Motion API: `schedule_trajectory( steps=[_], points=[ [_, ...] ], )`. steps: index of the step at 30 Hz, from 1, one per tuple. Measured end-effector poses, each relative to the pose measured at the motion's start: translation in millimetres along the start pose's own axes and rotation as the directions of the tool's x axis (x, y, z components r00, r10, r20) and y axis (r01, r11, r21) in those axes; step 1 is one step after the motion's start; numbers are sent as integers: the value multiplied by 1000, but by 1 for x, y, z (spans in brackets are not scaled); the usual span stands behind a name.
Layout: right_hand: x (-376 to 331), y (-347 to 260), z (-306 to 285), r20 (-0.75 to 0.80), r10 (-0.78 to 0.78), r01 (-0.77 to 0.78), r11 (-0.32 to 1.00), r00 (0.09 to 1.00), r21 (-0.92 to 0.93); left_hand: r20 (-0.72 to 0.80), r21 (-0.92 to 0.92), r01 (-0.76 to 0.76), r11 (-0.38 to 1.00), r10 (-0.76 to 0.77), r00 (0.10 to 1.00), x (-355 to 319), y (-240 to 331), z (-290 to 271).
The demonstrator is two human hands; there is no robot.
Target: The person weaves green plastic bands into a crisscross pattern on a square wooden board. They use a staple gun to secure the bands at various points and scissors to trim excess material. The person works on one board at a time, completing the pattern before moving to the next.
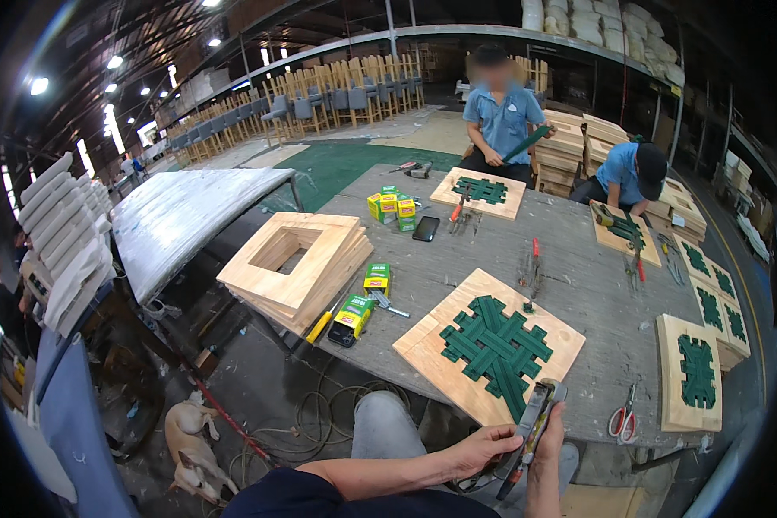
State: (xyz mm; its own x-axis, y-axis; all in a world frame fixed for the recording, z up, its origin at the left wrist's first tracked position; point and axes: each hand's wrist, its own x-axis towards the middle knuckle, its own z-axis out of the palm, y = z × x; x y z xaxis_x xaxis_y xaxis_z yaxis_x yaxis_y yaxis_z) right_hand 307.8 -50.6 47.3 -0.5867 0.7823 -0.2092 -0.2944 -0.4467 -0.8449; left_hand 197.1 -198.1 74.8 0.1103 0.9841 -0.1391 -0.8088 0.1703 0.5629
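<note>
Fingers of both the left hand [483, 449] and right hand [546, 436] grip a staple gun [533, 423] just below the green-webbed wooden frame [489, 345].

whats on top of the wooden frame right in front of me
Green webbing straps woven in a crisscross lie over the middle of the wooden frame. They cover its centre, so whatever is beneath them is hidden.

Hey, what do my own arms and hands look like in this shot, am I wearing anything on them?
Both hands, left and right, are bare, with no gloves, and no rings or watch show. The forearms are uncovered; a dark navy sleeve covers the left upper arm.
</note>
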Motion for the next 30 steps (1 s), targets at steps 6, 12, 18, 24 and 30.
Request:
schedule_trajectory(
  steps=[6, 12, 18, 24, 30],
  points=[
    [17, 2, 1, -65, 202, -191, 971, 977, 145, -72, 210, -65, 975, 82, 994, 1, -5, 8],
    [34, 10, -26, 57, 52, -71, 914, 997, 399, 6, 601, -119, 790, 145, 989, 2, -24, 26],
    [44, 8, -40, -238, 11, 42, 976, 971, 213, 40, 803, 26, 595, -97, 994, -9, -12, -19],
    [15, -13, -115, -76, -81, 108, 872, 994, 478, -309, 934, 226, 276, 308, 900, -11, 106, -83],
    [-5, -7, -131, -48, -160, 153, 750, 986, 644, -237, 722, 662, -202, 827, 510, -15, 227, -187]
  ],
)
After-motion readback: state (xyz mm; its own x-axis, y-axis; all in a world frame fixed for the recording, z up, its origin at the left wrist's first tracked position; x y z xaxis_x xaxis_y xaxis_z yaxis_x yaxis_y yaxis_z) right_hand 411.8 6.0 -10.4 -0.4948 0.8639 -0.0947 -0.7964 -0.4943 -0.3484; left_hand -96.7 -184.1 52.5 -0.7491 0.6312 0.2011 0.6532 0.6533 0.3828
